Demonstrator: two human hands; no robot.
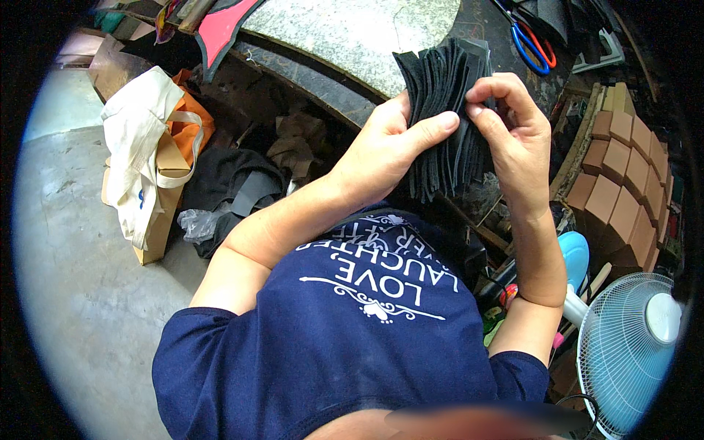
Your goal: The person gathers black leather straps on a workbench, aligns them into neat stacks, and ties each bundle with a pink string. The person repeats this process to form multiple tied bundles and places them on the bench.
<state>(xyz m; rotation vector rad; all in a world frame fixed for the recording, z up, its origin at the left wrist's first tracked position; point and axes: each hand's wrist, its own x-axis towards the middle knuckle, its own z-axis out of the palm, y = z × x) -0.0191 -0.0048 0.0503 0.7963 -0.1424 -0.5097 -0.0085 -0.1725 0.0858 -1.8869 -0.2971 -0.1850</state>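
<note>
A thick bundle of thin black strips, felt-like in look, stands on edge between my hands above the table's near edge. My left hand is closed round its left side, with the thumb pressed across the strips and the fingers hidden behind. At the right side of the bundle, the thumb and forefinger of my right hand pinch at the edges of the strips. How many strips lie in that pinch cannot be made out. The upper ends of the strips fan apart a little.
Scissors with blue and red handles lie on the dark table, beside a pale speckled slab. Brown boxes are stacked at right, above a blue fan. A white cloth bag stands at left on the grey floor.
</note>
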